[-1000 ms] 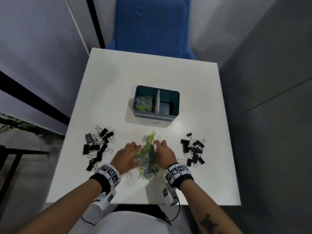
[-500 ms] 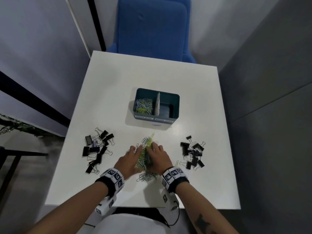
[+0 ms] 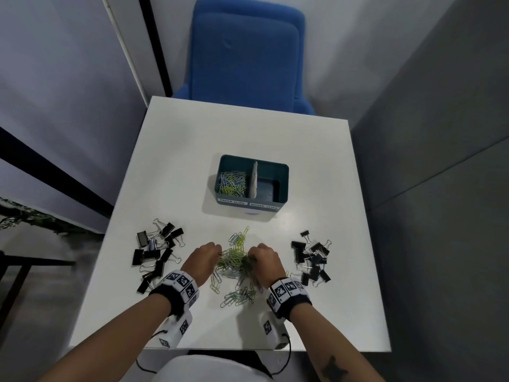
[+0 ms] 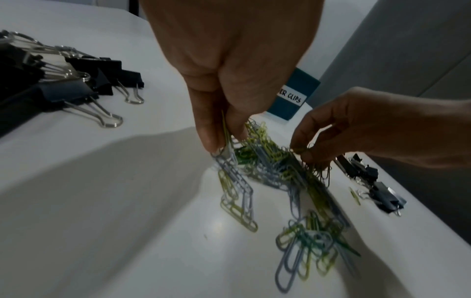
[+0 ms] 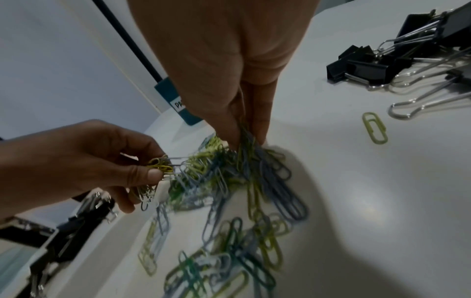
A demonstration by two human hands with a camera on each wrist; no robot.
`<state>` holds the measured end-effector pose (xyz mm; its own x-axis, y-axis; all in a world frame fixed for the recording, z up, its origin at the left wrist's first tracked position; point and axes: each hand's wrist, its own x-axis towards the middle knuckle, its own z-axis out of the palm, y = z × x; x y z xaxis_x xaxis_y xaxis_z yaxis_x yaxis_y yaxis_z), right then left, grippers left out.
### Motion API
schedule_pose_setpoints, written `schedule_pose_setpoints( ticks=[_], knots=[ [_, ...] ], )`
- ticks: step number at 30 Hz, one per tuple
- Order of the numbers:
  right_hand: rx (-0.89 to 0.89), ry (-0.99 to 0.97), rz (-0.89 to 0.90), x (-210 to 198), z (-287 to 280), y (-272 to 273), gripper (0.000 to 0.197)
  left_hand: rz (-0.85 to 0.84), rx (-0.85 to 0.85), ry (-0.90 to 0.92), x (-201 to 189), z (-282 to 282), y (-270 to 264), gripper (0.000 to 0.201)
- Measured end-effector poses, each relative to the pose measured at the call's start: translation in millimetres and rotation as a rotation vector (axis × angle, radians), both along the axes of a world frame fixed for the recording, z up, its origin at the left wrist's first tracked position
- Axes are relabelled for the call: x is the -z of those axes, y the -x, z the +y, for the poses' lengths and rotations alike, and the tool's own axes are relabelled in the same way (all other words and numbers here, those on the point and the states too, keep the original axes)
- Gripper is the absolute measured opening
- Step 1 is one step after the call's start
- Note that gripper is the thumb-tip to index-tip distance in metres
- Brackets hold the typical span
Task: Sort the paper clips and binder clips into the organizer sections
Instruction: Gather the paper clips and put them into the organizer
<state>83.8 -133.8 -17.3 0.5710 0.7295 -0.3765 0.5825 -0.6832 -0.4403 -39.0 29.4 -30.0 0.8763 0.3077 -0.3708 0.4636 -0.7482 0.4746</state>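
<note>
In front of the organizer (image 3: pixel 252 183), on the head view, I see my left hand (image 3: pixel 202 261) and right hand (image 3: pixel 265 264) flanking the paper clips (image 3: pixel 237 260) (binder clips (image 3: pixel 155 252) lie left). Left wrist: thumb and fingers (image 4: pixel 207 129) pinch clips. Right wrist: fingers (image 5: pixel 260 113) pinch a bunch too.
</note>
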Motion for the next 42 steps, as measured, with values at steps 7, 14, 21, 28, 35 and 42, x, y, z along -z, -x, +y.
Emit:
schedule_pose_setpoints(
  ticks=[7,14,21,28,35,42],
  knots=[
    [0.079,-0.035,-0.019,-11,-10,-6,0.023,-0.194,-0.098,0.073,-41,11,-5,0.007],
    [0.108,-0.167,0.066,-35,-10,-16,0.018,-0.414,-0.161,0.119,-116,35,-54,0.01],
    [0.164,-0.337,0.016,-92,20,-47,0.013,-0.519,-0.217,0.033,-154,71,-129,0.011],
    [0.165,-0.494,-0.089,-141,86,-95,0.013,-0.429,-0.297,0.145,-125,80,-125,0.026],
    [0.079,-0.363,-0.091,-141,131,-118,0.018,-0.189,-0.258,0.141,-64,55,-63,0.023],
    [-0.085,-0.263,-0.262,-100,81,-75,0.021,0.248,-0.046,-0.212,-13,13,-15,0.048]
  ],
)
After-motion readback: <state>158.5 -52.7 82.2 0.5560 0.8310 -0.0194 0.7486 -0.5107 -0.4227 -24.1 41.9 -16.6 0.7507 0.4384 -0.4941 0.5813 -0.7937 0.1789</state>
